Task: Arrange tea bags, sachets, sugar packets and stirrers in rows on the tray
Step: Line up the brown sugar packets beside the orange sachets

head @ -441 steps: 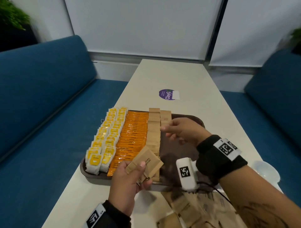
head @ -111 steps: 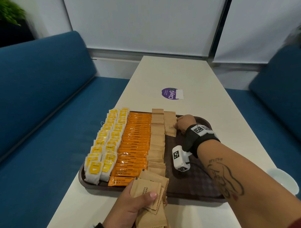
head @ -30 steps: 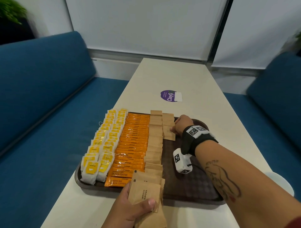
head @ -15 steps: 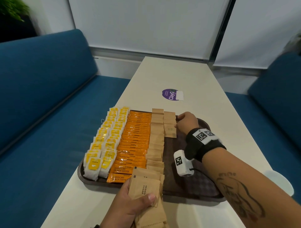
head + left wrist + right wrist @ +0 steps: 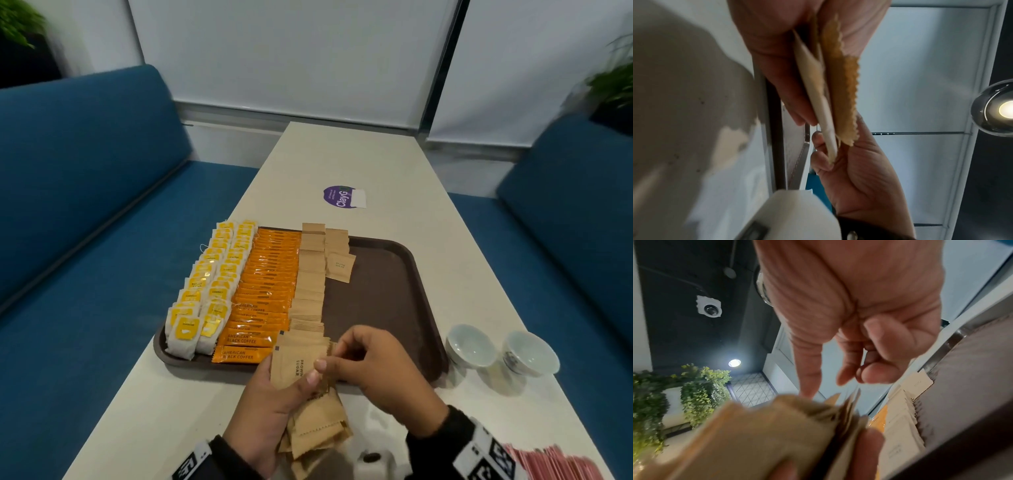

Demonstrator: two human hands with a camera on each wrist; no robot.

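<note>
While the tea bags (image 5: 205,291) and orange coffee sachets (image 5: 267,291) already sit in neat rows on the left of the brown tray (image 5: 394,291), the job's now on the second brown sugar row (image 5: 337,255), which has barely started. Left hand (image 5: 270,407) grips a fanned stack of sugar packets (image 5: 301,366) over the bench's near edge, and the right hand (image 5: 373,366) pinches at the top one. Next move, I'd guess: peel off just one and lay it below the last packet, overlapping evenly.

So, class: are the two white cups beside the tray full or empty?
Empty. Both white cups stand upright on the table right of the tray, and the head view shows only bare white insides.
</note>
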